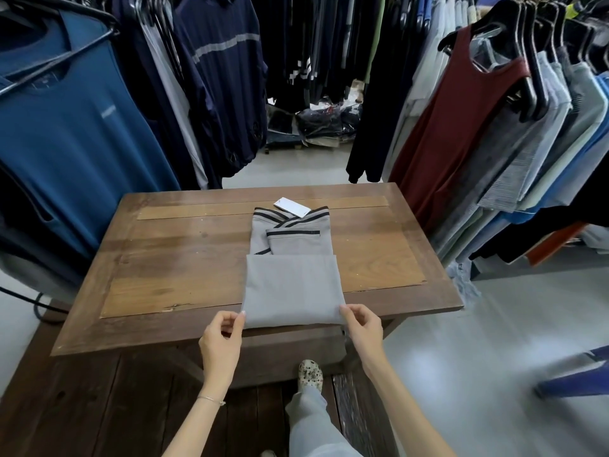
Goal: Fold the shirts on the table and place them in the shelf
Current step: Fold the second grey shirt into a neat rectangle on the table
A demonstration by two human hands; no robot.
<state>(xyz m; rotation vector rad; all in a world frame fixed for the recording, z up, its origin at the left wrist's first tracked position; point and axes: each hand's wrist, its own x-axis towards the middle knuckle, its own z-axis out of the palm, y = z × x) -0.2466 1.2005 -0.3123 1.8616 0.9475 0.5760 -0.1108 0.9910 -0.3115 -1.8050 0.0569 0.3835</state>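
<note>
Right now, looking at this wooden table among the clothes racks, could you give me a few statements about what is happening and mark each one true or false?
1. The grey shirt with dark stripes lies on the brown wooden table. True.
2. Both hands pinch the shirt's near corners. True: the left hand holds the left corner, the right hand the right corner.
3. The white paper tag lies at the near edge by the hands. False: it lies at the far end, by the collar.
4. The shirt's lower part is folded up over its middle. True.
5. A maroon sleeveless top hangs on the left rack. False: it hangs on the right.
</note>
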